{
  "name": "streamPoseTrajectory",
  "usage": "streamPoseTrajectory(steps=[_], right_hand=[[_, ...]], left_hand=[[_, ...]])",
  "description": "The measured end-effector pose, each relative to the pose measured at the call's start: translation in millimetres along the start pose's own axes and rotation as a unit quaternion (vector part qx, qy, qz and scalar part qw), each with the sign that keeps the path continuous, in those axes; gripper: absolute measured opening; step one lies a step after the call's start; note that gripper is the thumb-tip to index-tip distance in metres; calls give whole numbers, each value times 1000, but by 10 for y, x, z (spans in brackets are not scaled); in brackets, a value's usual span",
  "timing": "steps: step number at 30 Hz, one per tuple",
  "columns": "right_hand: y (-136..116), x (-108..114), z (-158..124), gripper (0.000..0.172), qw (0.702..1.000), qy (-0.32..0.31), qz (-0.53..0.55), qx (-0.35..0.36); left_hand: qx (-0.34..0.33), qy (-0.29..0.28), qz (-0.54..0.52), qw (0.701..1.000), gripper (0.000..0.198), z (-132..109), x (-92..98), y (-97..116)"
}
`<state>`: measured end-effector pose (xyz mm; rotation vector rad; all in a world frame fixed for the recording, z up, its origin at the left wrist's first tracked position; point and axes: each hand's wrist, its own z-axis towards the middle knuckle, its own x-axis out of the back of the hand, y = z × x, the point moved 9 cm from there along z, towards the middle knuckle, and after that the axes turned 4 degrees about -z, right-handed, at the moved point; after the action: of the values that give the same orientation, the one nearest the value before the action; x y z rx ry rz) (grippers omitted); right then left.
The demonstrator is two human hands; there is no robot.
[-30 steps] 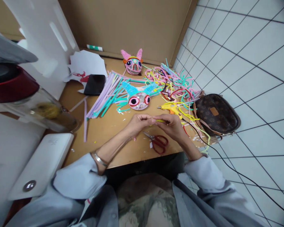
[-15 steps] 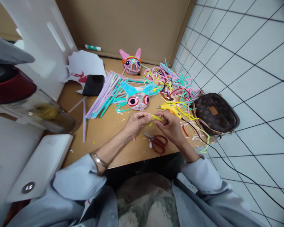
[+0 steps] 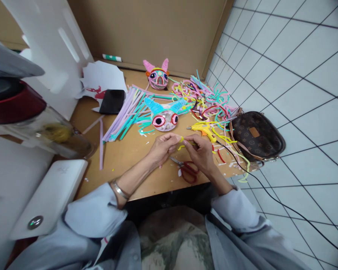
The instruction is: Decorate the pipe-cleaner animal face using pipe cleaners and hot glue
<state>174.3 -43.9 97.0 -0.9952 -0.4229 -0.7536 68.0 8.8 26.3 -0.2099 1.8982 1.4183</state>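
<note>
Between my two hands is a short yellow pipe cleaner (image 3: 181,139), mostly covered by my fingers. My left hand (image 3: 163,147) pinches one end of it, and my right hand (image 3: 199,150) pinches it from the other side, fingertips almost meeting. Just beyond them sits a mask-like craft head (image 3: 165,119) with blue horns and pink-ringed eyes. Red-handled scissors (image 3: 189,170) lie on the table below my hands, blades pointing left. A yellow hot glue gun (image 3: 204,129) rests beyond my right hand, its nozzle to the left.
Pipe cleaners lie in a bundle (image 3: 124,112) at left and a tangled heap (image 3: 208,97) at right. A pink-horned head (image 3: 158,77) stands behind. A phone (image 3: 112,101), brown bag (image 3: 256,135), lidded bottle (image 3: 53,123) and white power bank (image 3: 50,198) surround the work area. The glue gun's cord (image 3: 256,178) trails right.
My right hand has moved slightly left, closing in on my left hand. Less of the yellow pipe cleaner shows between the fingers.
</note>
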Motion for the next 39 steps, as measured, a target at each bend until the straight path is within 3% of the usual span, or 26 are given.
streamPoseTrajectory(steps=[10,16,20,25,30,39], right_hand=[[-18,-15,-62,20,997,27,-62,22],[-142,-72,-71,13,981,71,-167,67],[-143,-116,-42,11,971,69,-221,53],[-58,-94,-6,12,986,63,-155,27],[88,-98,70,15,998,10,-48,-28],[155,-87,202,16,996,-43,71,-16]], left_hand=[[-11,37,-14,999,34,-5,44,3],[9,21,-43,999,34,-14,29,-74],[22,2,-61,998,37,-17,0,-108],[28,-12,-65,997,35,-8,-14,-123],[35,-26,-51,998,35,-2,-30,-145],[11,-29,2,1000,45,1,-31,-38]])
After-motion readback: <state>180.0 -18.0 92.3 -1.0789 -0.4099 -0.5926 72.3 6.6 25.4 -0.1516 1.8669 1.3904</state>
